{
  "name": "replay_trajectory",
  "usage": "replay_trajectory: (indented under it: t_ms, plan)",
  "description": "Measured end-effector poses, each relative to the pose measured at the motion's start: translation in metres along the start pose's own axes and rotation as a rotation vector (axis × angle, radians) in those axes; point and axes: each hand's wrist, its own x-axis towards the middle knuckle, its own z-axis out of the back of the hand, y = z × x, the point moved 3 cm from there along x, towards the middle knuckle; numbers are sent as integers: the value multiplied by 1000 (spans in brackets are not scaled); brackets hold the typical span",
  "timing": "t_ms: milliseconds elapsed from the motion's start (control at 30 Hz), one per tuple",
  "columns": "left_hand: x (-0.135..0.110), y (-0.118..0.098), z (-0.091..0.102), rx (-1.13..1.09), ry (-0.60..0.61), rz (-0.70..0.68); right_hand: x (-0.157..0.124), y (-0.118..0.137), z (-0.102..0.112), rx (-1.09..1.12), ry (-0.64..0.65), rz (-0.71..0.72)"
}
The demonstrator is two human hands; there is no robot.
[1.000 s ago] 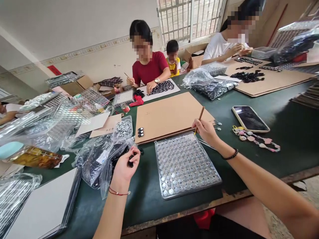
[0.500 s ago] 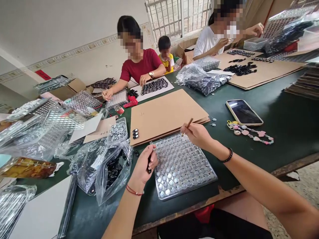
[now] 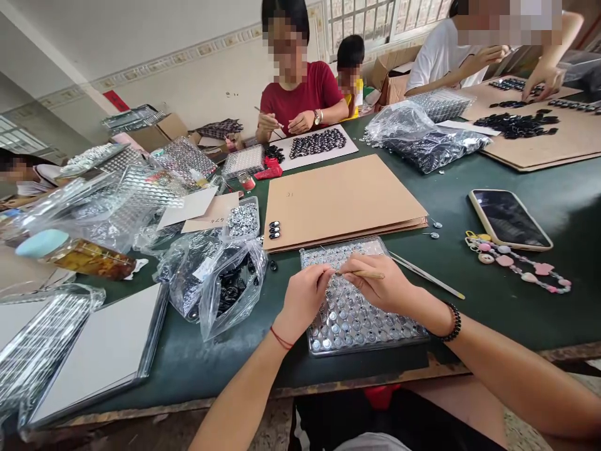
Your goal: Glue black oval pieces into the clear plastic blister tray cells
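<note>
Over a clear plastic tray (image 3: 370, 346) of round silvery pieces in rows, my two hands meet at the fingertips. My right hand (image 3: 387, 289) is closed around a thin wooden stick (image 3: 373, 274), whose tip reaches the left fingers. My left hand (image 3: 303, 299) is pinched closed; whatever lies in its fingers is hidden. Long metal tweezers (image 3: 429, 275) lie on the table just right of the tray. Beyond the tray is a stack of brown cardboard sheets (image 3: 342, 197), with a few glossy black oval pieces (image 3: 274, 230) at its near left corner.
An open plastic bag (image 3: 211, 313) of black pieces and a small box of silver pieces (image 3: 243, 218) stand left. A phone (image 3: 511, 218) and a beaded strap (image 3: 516, 266) lie right. Co-workers sit across the green table (image 3: 225, 369). A jar (image 3: 89, 257) lies far left.
My right hand has come down from the tray's far edge to meet my left fingers, stick still in it. The left hand has turned, hiding the dark thing seen there. The tweezers are now visible.
</note>
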Motion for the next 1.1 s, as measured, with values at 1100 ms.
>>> replay_trajectory:
  t_ms: [1100]
  plan:
    - [8,15,5,-22,140,194,-2,-8,5,27,-135,-105]
